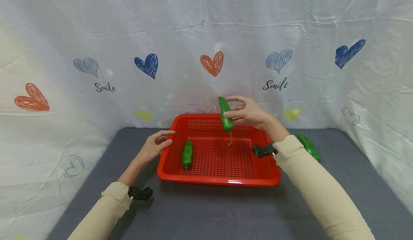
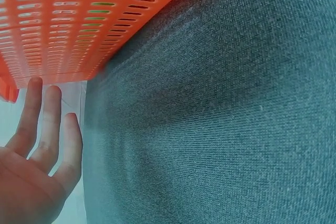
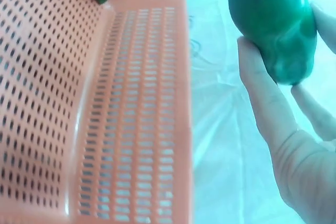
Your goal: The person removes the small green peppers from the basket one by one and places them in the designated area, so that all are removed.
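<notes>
A green pepper [image 1: 225,114] with a thin curved stem is held above the back of the red plastic basket [image 1: 219,180]. My right hand [image 1: 246,113] pinches it between thumb and fingers; the right wrist view shows the pepper up close, beyond the basket's wall. Inside the basket, along its left side, lies another green pepper [image 1: 187,154], stem toward me. My left hand [image 1: 157,145] is at the basket's left rim, with fingertips touching it. In the left wrist view, three fingers [image 2: 50,124] stretch out loosely beside the slotted wall.
On the grey tabletop [image 1: 206,215], right of the basket, more green pepper [image 1: 309,147] shows, partly hidden by my right sleeve. A white cloth [image 1: 180,25] printed with hearts hangs behind the table. Black straps sit on both wrists.
</notes>
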`<move>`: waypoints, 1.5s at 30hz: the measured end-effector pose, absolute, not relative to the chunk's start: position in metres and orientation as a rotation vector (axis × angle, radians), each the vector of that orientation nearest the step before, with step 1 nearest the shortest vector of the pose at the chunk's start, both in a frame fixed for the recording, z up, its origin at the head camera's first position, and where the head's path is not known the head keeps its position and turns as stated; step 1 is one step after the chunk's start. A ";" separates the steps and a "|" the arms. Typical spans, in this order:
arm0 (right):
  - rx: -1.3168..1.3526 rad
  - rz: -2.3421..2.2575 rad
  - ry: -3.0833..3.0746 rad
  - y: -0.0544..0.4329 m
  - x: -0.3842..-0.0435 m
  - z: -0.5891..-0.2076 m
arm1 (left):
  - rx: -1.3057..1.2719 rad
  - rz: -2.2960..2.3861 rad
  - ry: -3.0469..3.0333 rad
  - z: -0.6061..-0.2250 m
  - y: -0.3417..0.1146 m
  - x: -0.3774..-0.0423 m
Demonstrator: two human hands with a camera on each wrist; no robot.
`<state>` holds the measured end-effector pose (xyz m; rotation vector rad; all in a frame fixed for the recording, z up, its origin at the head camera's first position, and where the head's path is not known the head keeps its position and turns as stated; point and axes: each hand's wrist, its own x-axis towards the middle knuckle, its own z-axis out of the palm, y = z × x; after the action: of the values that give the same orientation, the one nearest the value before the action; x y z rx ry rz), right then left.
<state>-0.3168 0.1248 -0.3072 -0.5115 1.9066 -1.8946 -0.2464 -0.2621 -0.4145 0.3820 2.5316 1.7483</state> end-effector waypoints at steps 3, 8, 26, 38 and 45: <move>-0.500 -1.922 1.925 0.138 -0.312 -0.302 | 0.394 1.758 2.532 -0.414 -0.263 -0.246; -0.497 -1.971 1.955 0.163 -0.308 -0.300 | 0.412 1.765 2.535 -0.413 -0.263 -0.245; -0.316 -1.942 2.249 0.280 -0.291 -0.325 | 0.392 1.766 2.521 -0.414 -0.262 -0.246; -0.315 -1.943 2.255 0.359 -0.279 -0.362 | 0.387 1.762 2.517 -0.415 -0.262 -0.246; -0.376 -1.765 2.347 0.406 -0.277 -0.383 | 0.417 1.773 2.505 -0.414 -0.261 -0.245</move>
<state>-0.2775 0.4062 -0.3829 -0.3762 2.3473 -1.7655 -0.2451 -0.2614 -0.4135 0.4175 2.5046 1.7730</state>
